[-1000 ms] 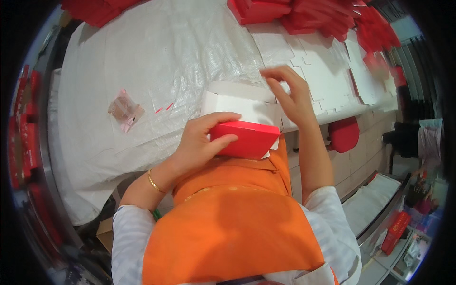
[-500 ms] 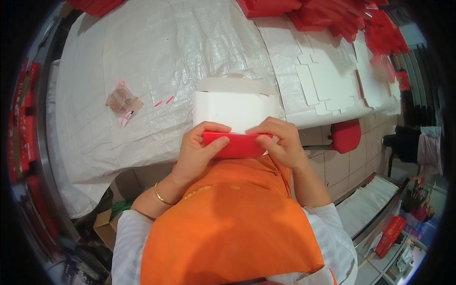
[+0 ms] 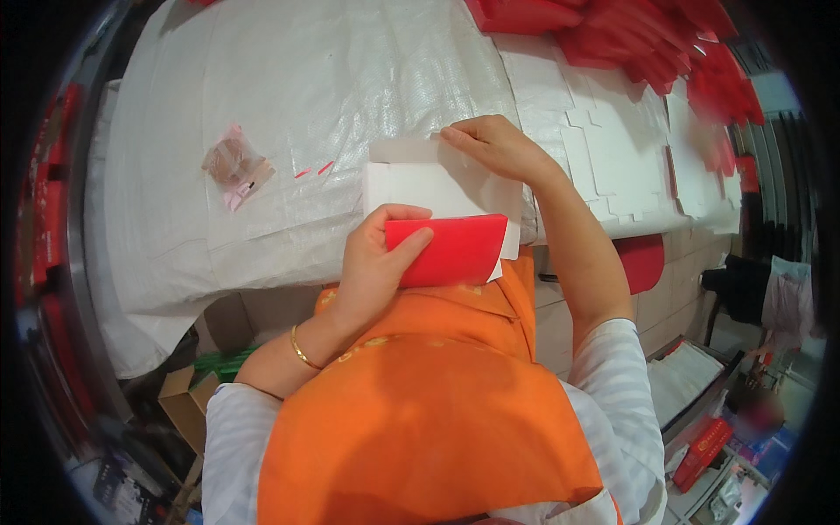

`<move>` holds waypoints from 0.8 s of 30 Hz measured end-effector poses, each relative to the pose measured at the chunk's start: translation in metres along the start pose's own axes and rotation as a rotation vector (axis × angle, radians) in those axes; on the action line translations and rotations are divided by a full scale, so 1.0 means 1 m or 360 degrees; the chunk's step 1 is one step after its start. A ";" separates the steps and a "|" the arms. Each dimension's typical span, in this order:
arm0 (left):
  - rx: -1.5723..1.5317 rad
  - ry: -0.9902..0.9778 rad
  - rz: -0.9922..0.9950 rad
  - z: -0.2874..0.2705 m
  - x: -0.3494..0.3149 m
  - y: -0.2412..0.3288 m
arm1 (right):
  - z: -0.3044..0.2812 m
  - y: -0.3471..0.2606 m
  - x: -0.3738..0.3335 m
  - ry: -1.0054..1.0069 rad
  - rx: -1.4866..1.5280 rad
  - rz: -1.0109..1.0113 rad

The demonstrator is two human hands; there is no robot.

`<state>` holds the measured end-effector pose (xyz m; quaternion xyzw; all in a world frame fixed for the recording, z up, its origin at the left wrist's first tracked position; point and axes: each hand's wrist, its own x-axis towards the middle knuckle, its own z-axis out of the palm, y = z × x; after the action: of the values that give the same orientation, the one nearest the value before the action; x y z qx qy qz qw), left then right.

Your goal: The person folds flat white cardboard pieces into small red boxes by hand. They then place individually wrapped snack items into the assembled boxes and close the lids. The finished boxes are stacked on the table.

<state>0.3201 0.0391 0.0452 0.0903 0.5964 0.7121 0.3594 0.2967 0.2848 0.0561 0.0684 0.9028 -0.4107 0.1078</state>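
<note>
A partly folded cardboard box [image 3: 398, 184], white inside and red outside, lies at the table's near edge in front of my orange apron. My left hand [image 3: 372, 258] grips the left end of its near red panel [image 3: 459, 249], thumb on the red face and fingers behind. My right hand [image 3: 503, 149] reaches over to the far side, fingers bent together, with the fingertips at the edge of the box's far flap [image 3: 407, 150]. Its palm side is hidden from view.
White sheeting [image 3: 289, 87] covers the table. A small clear packet with brown contents [image 3: 236, 166] and two red slivers [image 3: 315, 170] lie to the left. Flat white box blanks [image 3: 612, 157] are at the right, red boxes [image 3: 604, 44] beyond. A red stool [image 3: 641, 262] stands right.
My right hand has left the near red panel and moved to the far flap. My left hand still holds the panel, which now shows more of its red face.
</note>
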 end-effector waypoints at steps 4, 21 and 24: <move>-0.0094 0.0023 -0.0039 0.005 -0.004 0.004 | -0.002 -0.003 -0.012 -0.0164 0.0305 -0.0108; -0.0290 -0.0059 0.0005 0.005 -0.019 0.014 | 0.016 -0.049 -0.098 0.0182 0.0443 -0.0292; -0.0170 -0.0063 0.0030 0.005 -0.020 0.015 | 0.020 -0.050 -0.098 0.0251 0.0503 -0.0306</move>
<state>0.3313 0.0298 0.0664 0.0907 0.5494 0.7443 0.3687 0.3840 0.2338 0.1041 0.0298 0.8350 -0.5492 -0.0150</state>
